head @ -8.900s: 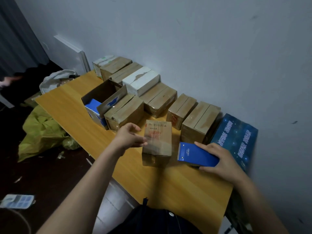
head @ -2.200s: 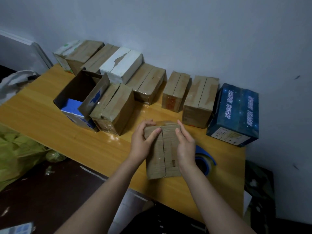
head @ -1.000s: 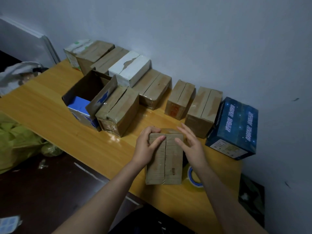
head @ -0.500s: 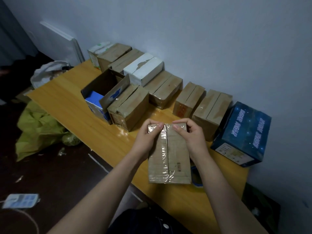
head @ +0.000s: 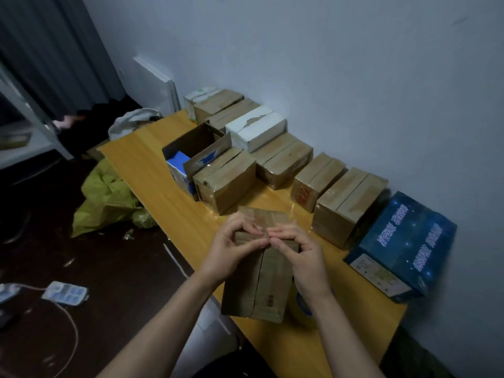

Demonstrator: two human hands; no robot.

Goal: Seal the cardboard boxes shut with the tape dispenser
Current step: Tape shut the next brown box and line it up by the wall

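Head view: the fingers (head: 285, 232) of both hands are curling over the far end of a small brown cardboard box (head: 261, 285), and the two thumbs are meeting tip to tip on the seam between its closed flaps. The left hand (head: 231, 251) is gripping on the left of that seam and the right hand (head: 304, 257) on the right. The box is pointing lengthwise toward the person over the near edge of the yellow wooden counter (head: 163, 192). A dark slit is running down its top, and a small dark printed mark is showing near the close end. Whether it is resting on the counter or lifted cannot be told. Just beside it, half hidden under the right wrist, a blue tape dispenser with a clear roll (head: 304, 313) is lying on the counter. Beyond, a row of taped brown cardboard boxes (head: 346, 203) is standing along the wall, ending in a dark blue star-printed box (head: 403, 246).
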